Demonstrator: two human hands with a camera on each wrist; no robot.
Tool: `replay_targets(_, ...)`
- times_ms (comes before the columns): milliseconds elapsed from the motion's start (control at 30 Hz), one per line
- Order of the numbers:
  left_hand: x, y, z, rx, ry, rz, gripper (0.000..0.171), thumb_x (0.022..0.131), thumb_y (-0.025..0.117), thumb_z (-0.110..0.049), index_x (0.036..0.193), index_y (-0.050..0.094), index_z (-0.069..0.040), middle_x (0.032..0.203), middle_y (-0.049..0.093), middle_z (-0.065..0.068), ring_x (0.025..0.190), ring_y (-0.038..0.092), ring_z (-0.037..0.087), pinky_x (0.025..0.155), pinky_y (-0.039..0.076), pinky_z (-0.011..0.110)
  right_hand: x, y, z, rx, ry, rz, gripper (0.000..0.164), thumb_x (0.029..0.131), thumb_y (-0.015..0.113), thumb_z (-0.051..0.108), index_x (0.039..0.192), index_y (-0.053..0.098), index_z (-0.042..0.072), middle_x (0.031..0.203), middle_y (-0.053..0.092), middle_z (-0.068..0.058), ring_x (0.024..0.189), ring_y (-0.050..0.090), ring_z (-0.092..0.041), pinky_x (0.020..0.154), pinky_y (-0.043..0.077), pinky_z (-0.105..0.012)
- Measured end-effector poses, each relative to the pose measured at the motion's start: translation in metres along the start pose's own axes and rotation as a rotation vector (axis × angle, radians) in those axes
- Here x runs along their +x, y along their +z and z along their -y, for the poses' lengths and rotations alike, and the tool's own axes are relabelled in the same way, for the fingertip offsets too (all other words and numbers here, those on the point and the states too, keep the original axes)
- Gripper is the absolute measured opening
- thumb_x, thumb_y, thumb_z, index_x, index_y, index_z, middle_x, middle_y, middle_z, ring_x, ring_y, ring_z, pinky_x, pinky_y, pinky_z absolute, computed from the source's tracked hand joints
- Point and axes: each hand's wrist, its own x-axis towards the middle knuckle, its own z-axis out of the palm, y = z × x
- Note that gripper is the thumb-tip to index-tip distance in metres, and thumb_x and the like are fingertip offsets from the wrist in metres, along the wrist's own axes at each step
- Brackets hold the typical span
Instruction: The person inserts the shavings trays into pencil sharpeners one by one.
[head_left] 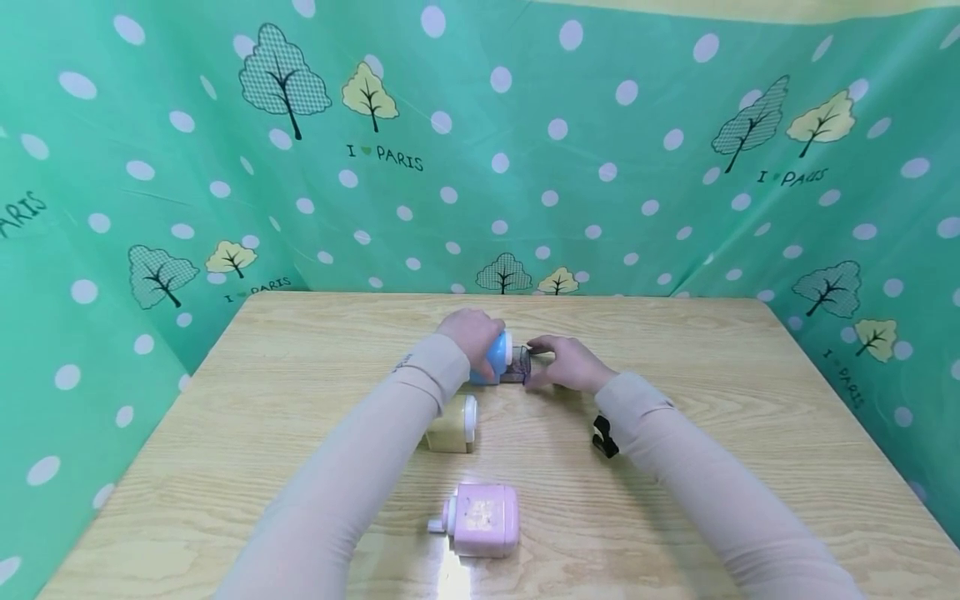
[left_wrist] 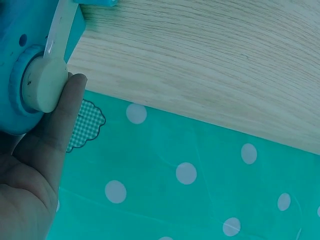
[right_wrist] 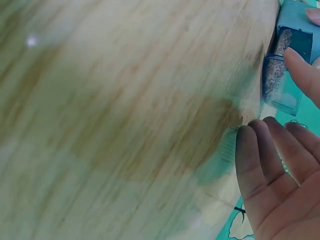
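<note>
Near the back of the table, my left hand [head_left: 470, 335] grips a blue crank pencil sharpener [head_left: 495, 360]. The left wrist view shows its pale crank [left_wrist: 47, 82], with a finger of that hand stretched alongside. A see-through drawer [head_left: 516, 367] holding shavings sticks out of the sharpener's right side. My right hand [head_left: 568, 363] is at the drawer's outer end, thumb and fingers spread apart. In the right wrist view the thumb overlaps the drawer [right_wrist: 280, 85], while the other fingers [right_wrist: 272, 155] extend nearly straight just beyond its end.
A yellow pencil sharpener [head_left: 448, 433] lies partly under the left forearm. Closer to the front is a pink sharpener [head_left: 483, 521] with its crank to the left. A small black object [head_left: 604, 437] sits beside the right sleeve. Green dotted cloth [head_left: 495, 192] hangs behind the wooden table [head_left: 337, 325].
</note>
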Motion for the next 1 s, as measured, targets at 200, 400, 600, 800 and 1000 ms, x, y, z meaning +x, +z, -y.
replay_targets(200,-0.0007,0.0000,-0.0006,0.000,0.000,-0.010,0.074,0.064,0.088,-0.045,0.125,0.066,-0.008,0.111,0.073,0.006,0.100,0.068,0.023,0.091,0.055,0.036,0.0003,0.0001,0.0002,0.034,-0.016,-0.009,0.079,0.073,0.085,0.021,0.142,0.054,-0.003,0.143,0.058,-0.021,0.136,0.048,-0.040,0.116,0.031,-0.054)
replay_targets(400,-0.0005,-0.0009,-0.0006,-0.003,-0.004,0.003,0.077,0.064,0.088,-0.045,0.128,0.065,-0.008,0.112,0.073,0.006,0.101,0.067,0.023,0.093,0.054,0.036,0.0000,0.0012,0.0013,0.043,-0.007,-0.018,0.076,0.073,0.085,0.020,0.139,0.057,-0.004,0.141,0.060,-0.022,0.135,0.049,-0.040,0.115,0.032,-0.054)
replay_targets(600,0.0003,0.0002,0.0001,-0.003,-0.002,-0.004,0.075,0.064,0.088,-0.044,0.126,0.066,-0.009,0.112,0.073,0.007,0.100,0.068,0.023,0.091,0.055,0.036,0.0016,0.0042,0.0000,0.051,-0.006,-0.024,0.075,0.073,0.085,0.022,0.138,0.058,-0.004,0.139,0.061,-0.022,0.133,0.051,-0.039,0.115,0.032,-0.054)
replay_targets(800,-0.0012,-0.0008,-0.0003,-0.011,-0.003,0.001,0.077,0.063,0.088,-0.044,0.127,0.065,-0.008,0.112,0.073,0.007,0.101,0.068,0.024,0.092,0.055,0.036,0.0030,0.0067,0.0000,0.080,-0.018,-0.018,0.080,0.073,0.085,0.023,0.142,0.055,-0.004,0.139,0.061,-0.022,0.132,0.052,-0.039,0.114,0.033,-0.054)
replay_targets(1000,-0.0008,0.0006,0.0005,-0.001,0.000,-0.002,0.078,0.063,0.088,-0.046,0.127,0.065,-0.009,0.112,0.074,0.006,0.100,0.069,0.023,0.092,0.055,0.035,0.0022,0.0071,0.0015,0.104,-0.013,-0.014,0.082,0.072,0.086,0.024,0.143,0.054,-0.003,0.141,0.059,-0.022,0.133,0.052,-0.039,0.113,0.036,-0.053)
